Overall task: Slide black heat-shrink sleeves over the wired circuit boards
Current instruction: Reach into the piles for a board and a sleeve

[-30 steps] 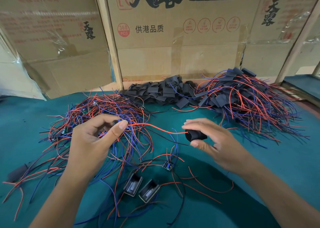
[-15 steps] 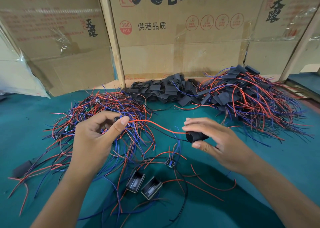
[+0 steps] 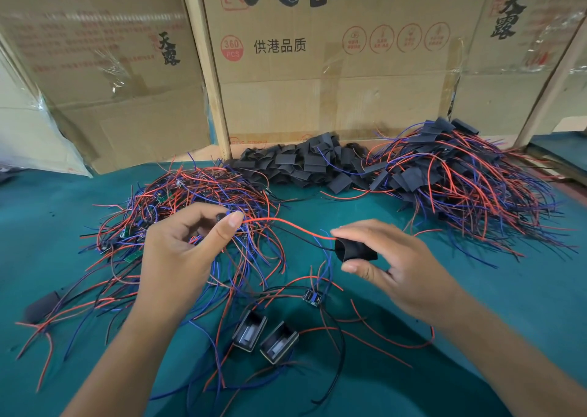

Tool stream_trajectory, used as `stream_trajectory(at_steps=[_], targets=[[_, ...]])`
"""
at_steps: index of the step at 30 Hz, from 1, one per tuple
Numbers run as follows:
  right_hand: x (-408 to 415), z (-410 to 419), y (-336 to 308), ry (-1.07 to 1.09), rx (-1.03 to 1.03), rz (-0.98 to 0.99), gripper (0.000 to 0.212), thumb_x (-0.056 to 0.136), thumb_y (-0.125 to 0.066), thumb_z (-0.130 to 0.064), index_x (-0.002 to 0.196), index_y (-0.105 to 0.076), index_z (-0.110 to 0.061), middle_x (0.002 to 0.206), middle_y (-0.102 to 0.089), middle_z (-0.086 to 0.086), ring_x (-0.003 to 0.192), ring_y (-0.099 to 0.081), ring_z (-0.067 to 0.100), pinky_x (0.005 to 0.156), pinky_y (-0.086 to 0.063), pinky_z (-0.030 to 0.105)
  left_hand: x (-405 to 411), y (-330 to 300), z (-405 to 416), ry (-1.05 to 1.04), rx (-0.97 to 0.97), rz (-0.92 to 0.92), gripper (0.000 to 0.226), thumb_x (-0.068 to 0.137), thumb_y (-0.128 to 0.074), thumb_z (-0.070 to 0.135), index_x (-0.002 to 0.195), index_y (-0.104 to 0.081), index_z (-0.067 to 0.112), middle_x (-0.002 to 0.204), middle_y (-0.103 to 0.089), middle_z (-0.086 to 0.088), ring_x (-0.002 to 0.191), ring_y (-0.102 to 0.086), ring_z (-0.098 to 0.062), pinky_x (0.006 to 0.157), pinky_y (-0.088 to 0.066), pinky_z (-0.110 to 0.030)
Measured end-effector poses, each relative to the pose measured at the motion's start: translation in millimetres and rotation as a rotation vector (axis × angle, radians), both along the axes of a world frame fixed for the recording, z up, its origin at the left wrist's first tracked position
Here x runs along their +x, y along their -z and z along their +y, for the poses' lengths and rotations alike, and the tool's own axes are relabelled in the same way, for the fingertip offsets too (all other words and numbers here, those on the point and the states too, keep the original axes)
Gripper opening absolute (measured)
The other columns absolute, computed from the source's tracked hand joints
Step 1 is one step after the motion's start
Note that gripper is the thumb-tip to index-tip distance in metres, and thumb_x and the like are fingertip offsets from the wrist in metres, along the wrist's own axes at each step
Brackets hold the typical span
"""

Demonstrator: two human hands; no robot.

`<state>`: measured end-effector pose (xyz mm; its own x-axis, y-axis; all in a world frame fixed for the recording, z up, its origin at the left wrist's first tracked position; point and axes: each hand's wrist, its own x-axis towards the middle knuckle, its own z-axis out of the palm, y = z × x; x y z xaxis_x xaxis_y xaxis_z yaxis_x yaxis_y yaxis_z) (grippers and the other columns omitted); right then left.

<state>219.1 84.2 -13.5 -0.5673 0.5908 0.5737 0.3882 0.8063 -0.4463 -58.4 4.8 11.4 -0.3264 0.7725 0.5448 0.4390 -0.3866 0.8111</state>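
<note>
At centre frame the left hand (image 3: 178,258) pinches a small wired circuit board (image 3: 221,216) between thumb and forefinger, its grip closed on it, though the board is mostly hidden; just right of centre the right hand (image 3: 394,267) holds a black heat-shrink sleeve (image 3: 355,251) between thumb and fingers, its open mouth facing left. A red wire (image 3: 286,223) and a black wire (image 3: 305,239) run from the board into that mouth, so the threading looks begun; to do it well, keep the leads taut and straight, keep the mouth round, and draw the sleeve leftward along them until it covers the board. Spare sleeves (image 3: 301,166) lie heaped at upper centre; loose boards (image 3: 178,213) tangle on the green surface (image 3: 524,305) at left.
</note>
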Motion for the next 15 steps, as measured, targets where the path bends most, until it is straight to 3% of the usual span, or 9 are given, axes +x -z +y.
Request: stream_trajectory(at_steps=[3, 9, 12, 15], targets=[[-8, -7, -1, 0.094, 0.157, -0.013, 0.048, 0.093, -0.05, -0.053, 0.119, -0.064, -0.016, 0.105, -0.063, -0.012, 0.098, -0.044, -0.003, 0.095, -0.033, 0.02, 12, 1, -1, 0.029, -0.006, 0.036, 0.024, 0.079, -0.07, 0.05, 0.081, -0.07, 0.026, 0.068, -0.062, 0.007, 0.062, -0.05, -0.003, 0.064, -0.042, -0.013], [-18, -19, -11, 0.178, 0.356, -0.042, 0.047, 0.09, -0.052, -0.048, 0.11, -0.069, -0.009, 0.1, -0.07, -0.002, 0.095, -0.051, 0.012, 0.095, -0.036, 0.032, 38, 4, -8, 0.103, -0.029, 0.201, 0.021, 0.082, -0.068, 0.048, 0.084, -0.072, 0.028, 0.08, -0.067, 0.008, 0.074, -0.06, -0.006, 0.074, -0.043, -0.015], [-19, -23, -15, 0.195, 0.406, -0.081, 0.047, 0.09, -0.051, -0.048, 0.109, -0.07, -0.009, 0.099, -0.071, -0.002, 0.093, -0.054, 0.013, 0.093, -0.04, 0.035, 45, 4, -11, 0.086, -0.034, 0.291, 0.022, 0.082, -0.064, 0.055, 0.092, -0.072, 0.037, 0.087, -0.066, 0.014, 0.083, -0.061, -0.012, 0.08, -0.043, -0.022], [-19, -24, -17, 0.299, 0.461, -0.244, 0.046, 0.092, -0.046, -0.05, 0.107, -0.07, -0.014, 0.096, -0.072, -0.004, 0.096, -0.067, 0.018, 0.097, -0.043, 0.049, 46, 6, -11, 0.076, -0.01, 0.382, 0.028, 0.085, -0.062, 0.054, 0.104, -0.072, 0.036, 0.091, -0.065, 0.015, 0.089, -0.059, -0.011, 0.085, -0.043, -0.034]])
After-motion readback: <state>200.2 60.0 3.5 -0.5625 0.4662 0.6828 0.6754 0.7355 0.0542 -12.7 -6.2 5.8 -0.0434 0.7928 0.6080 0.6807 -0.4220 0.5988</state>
